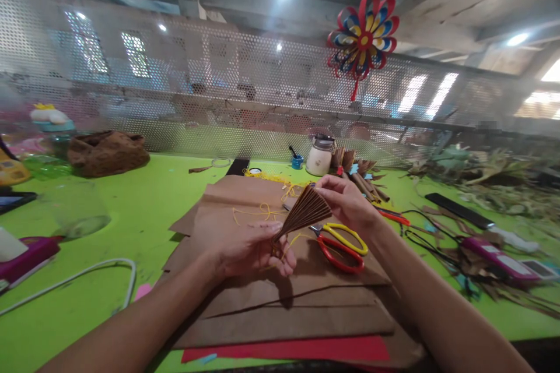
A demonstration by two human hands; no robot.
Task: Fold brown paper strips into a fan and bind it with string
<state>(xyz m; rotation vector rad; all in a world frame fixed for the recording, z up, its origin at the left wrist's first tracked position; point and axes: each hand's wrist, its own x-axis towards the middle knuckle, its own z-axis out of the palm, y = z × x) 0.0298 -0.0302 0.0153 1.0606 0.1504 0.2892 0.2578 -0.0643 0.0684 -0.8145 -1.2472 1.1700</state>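
My left hand (258, 247) pinches the narrow end of a pleated brown paper fan (306, 211), which spreads up and to the right. Yellow string hangs around that end, by my fingers. At the fan's upper edge, my right hand (343, 198) is closed, with thumb and forefinger on the pleats. Below the fan lie scissors (340, 249) with one red and one yellow handle. They rest on stacked brown paper sheets (297, 320). Loose yellow thread (265, 210) trails over the paper behind my left hand.
A lidded jar (320, 156), a small blue pot (297, 161) and finished paper fans (356, 172) stand at the back. On the right are a black phone-like slab (459, 210), cables and dried leaves (494, 169). A white cable (87, 271) and brown cloth (108, 152) lie left.
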